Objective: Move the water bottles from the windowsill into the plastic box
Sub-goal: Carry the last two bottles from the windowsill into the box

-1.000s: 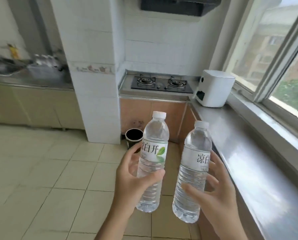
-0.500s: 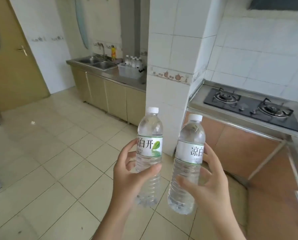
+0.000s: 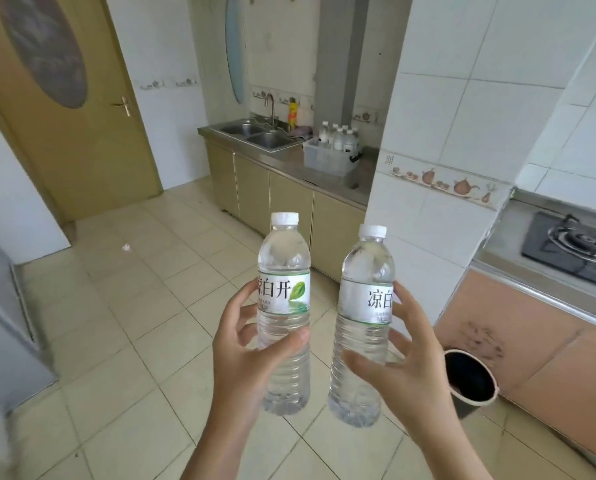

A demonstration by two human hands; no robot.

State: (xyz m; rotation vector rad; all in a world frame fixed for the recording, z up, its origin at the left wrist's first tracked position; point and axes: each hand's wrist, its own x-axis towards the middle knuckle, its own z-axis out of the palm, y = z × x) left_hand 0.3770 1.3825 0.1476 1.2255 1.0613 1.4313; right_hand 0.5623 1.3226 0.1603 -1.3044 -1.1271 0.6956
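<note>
The left hand point(image 3: 244, 351) grips one water bottle point(image 3: 284, 317) and the right hand point(image 3: 398, 368) grips a second bottle point(image 3: 362, 327), fingers curled round each, both upright over the floor and well apart from the plastic box point(image 3: 327, 161) on the far desk point(image 3: 338, 185) beside the sink point(image 3: 255, 136). The carry should go best with both kept upright and lowered one at a time into a free gap. The box's inside is too distant to read, and a tiled pillar point(image 3: 428, 133) cuts off its right end.
</note>
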